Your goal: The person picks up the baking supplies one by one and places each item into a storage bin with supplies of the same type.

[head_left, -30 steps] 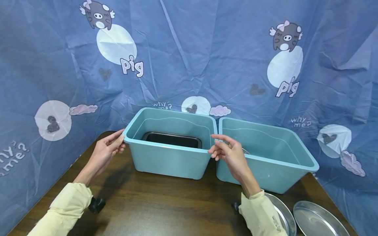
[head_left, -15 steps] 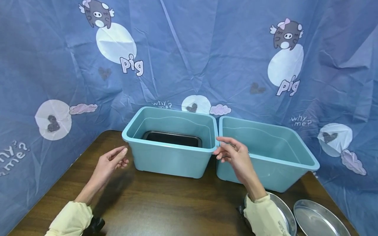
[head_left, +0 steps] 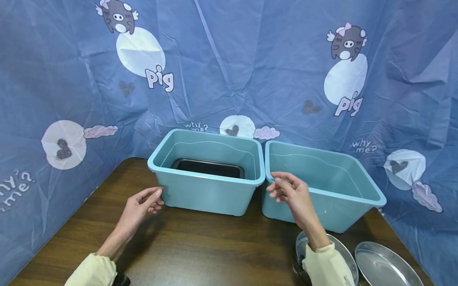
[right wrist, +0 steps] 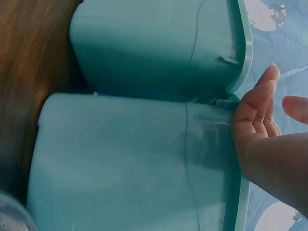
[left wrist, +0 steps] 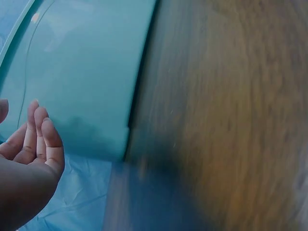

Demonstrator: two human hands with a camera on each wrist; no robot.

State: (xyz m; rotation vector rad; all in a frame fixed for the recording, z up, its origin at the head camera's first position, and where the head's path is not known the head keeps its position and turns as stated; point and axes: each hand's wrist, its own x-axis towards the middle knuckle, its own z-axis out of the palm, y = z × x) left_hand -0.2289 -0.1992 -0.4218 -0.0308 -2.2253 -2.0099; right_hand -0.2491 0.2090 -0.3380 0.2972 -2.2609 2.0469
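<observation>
Standing on the bench point(head_left: 200, 248): teal left bin point(head_left: 204, 194), long axis side to side, up and right of the left hand point(head_left: 143, 204), the nearer one. Left hand: at its near left corner, fingers loosely bent, thumb apart, nothing held; contact uncertain. Right hand point(head_left: 291, 192): beyond its right end, before the right bin point(head_left: 330, 210), thumb and fingers apart, unladen. Black tray point(head_left: 209, 168): inside left bin, near edge hidden. Two metal pans point(head_left: 384, 264): right-front of left bin, one part-covered by a sleeve point(head_left: 327, 264), other cut off.
</observation>
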